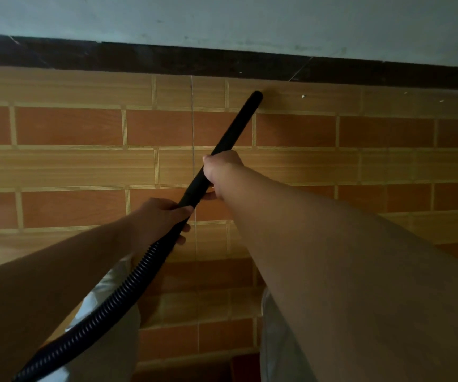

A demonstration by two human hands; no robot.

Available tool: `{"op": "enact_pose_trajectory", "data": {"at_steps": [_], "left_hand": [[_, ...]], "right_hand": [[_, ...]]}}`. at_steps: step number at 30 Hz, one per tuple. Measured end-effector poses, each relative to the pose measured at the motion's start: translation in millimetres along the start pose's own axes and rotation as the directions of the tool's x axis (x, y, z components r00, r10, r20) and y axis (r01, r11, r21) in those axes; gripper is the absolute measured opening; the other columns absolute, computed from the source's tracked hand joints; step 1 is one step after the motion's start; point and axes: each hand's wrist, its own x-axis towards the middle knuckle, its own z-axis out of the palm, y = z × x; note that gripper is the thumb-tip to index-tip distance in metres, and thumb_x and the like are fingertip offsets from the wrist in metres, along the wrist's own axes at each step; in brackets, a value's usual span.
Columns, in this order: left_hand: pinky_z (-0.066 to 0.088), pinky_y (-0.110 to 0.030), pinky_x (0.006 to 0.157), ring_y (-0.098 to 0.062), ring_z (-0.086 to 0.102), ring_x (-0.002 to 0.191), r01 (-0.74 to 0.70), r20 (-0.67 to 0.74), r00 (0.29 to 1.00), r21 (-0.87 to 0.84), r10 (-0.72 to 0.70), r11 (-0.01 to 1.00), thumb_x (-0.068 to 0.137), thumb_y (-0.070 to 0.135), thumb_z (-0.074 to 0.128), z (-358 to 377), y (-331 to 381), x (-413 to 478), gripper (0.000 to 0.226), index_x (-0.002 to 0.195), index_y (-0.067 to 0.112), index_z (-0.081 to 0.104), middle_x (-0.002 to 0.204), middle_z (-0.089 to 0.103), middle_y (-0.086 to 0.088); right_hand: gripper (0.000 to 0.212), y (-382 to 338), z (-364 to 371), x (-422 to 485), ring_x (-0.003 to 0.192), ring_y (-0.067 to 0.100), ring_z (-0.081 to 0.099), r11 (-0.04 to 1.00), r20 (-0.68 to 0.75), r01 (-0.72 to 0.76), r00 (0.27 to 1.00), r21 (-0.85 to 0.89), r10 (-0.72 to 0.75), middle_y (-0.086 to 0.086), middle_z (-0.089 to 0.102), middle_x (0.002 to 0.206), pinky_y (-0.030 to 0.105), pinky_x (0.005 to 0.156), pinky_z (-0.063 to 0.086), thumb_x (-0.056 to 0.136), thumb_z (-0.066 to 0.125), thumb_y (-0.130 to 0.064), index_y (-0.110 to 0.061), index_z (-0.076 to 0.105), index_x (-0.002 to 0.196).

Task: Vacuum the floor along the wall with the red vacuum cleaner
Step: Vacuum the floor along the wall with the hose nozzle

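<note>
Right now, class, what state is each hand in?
Left hand: closed round the black vacuum tube.
Right hand: closed round the same tube, nearer its tip.

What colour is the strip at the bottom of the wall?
Dark brown, nearly black. The skirting strip shows clearly in the head view, above the floor.

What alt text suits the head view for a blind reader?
A black vacuum tube, tip at the tiled floor beside the skirting board, is gripped by the right hand forward and the left hand near the ribbed hose.
</note>
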Motion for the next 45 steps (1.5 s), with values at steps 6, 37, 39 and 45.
{"op": "enact_pose_trajectory", "data": {"at_steps": [6, 37, 39, 45], "left_hand": [[0.060, -0.033, 0.060, -0.024, 0.076, 0.069, -0.081, -0.067, 0.992, 0.293, 0.105, 0.953, 0.104, 0.034, 0.051, 0.8, 1.0, 7.8, 0.025, 0.101, 0.013, 0.065, 0.093, 0.074, -0.009], [0.061, -0.042, 0.076, -0.023, 0.074, 0.075, -0.048, -0.069, 0.995, 0.347, 0.076, 0.937, 0.106, 0.037, 0.046, 118.0, 61.4, 31.8, 0.025, 0.116, 0.019, 0.059, 0.095, 0.072, -0.005], [0.060, -0.040, 0.073, -0.022, 0.074, 0.073, -0.052, -0.066, 0.995, 0.338, 0.079, 0.940, 0.106, 0.037, 0.046, 119.3, 62.5, 34.5, 0.026, 0.116, 0.018, 0.059, 0.095, 0.072, -0.005], [0.059, -0.035, 0.068, -0.021, 0.074, 0.073, -0.042, -0.050, 0.997, 0.334, 0.063, 0.942, 0.106, 0.036, 0.044, 126.1, 49.0, 25.6, 0.026, 0.114, 0.015, 0.058, 0.094, 0.072, -0.006]], "right_hand": [[0.030, -7.2, -1.4, 12.6, 0.075, 0.029, 0.059, 0.999, 0.048, 0.047, 0.998, -0.012, -0.047, 0.017, 0.065, 0.114, 0.049, 0.078, 0.064, 0.102, 0.058, -0.014, 0.000, 0.055, 0.128], [0.038, 16.3, -130.1, 65.0, 0.092, 0.035, 0.071, 0.996, 0.064, -0.031, 0.997, -0.085, 0.036, 0.016, 0.066, 0.114, 0.048, 0.076, 0.065, 0.102, 0.062, -0.023, 0.001, 0.055, 0.131], [0.036, 15.0, -131.7, 68.1, 0.093, 0.036, 0.071, 0.996, 0.068, -0.036, 0.997, -0.084, 0.042, 0.017, 0.066, 0.114, 0.049, 0.075, 0.065, 0.102, 0.061, -0.020, 0.001, 0.054, 0.130], [0.038, 26.3, -123.0, 61.3, 0.097, 0.039, 0.070, 0.993, 0.099, -0.067, 0.992, -0.093, 0.076, 0.018, 0.065, 0.118, 0.052, 0.071, 0.065, 0.102, 0.061, -0.021, -0.003, 0.051, 0.134]]}}
